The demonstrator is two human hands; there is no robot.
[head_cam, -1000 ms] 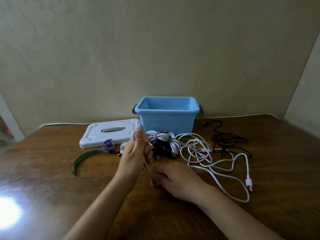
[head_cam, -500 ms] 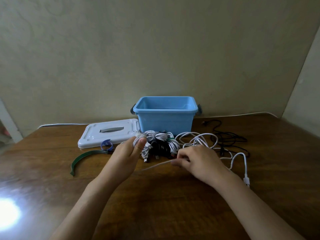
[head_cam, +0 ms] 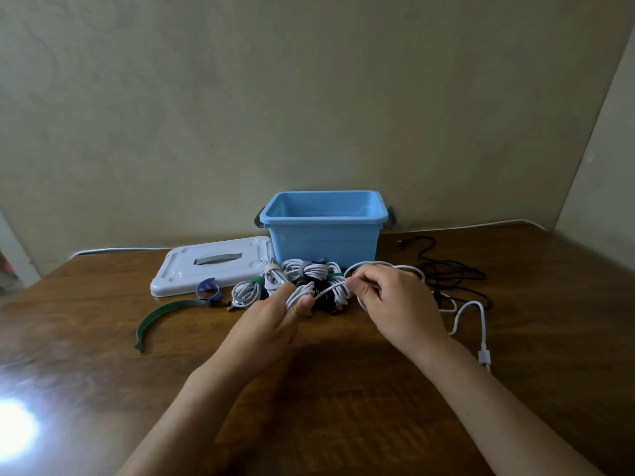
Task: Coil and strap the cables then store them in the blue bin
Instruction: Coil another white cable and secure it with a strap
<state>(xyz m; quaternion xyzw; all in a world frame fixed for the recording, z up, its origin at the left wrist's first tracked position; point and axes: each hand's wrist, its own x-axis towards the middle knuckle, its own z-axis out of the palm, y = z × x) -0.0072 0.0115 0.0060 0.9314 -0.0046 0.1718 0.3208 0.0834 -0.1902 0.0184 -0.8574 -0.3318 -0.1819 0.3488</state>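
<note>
Left hand curled round small white loops, thumb clamped on top. Right hand pinching white cable between thumb and forefinger, strand taut across to left hand. Slack trailing to 4 o'clock, plug on table. Strapped coils just behind hands. Blue bin at 12 o'clock, open. Black cable at 2 o'clock. White lid, blue strap, green strap at 10 o'clock.

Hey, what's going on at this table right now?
A person is coiling a white cable: the left hand holds the loops while the right hand pinches the strand. Strapped bundles sit before the blue bin. A green strap and a black cable lie loose.
</note>
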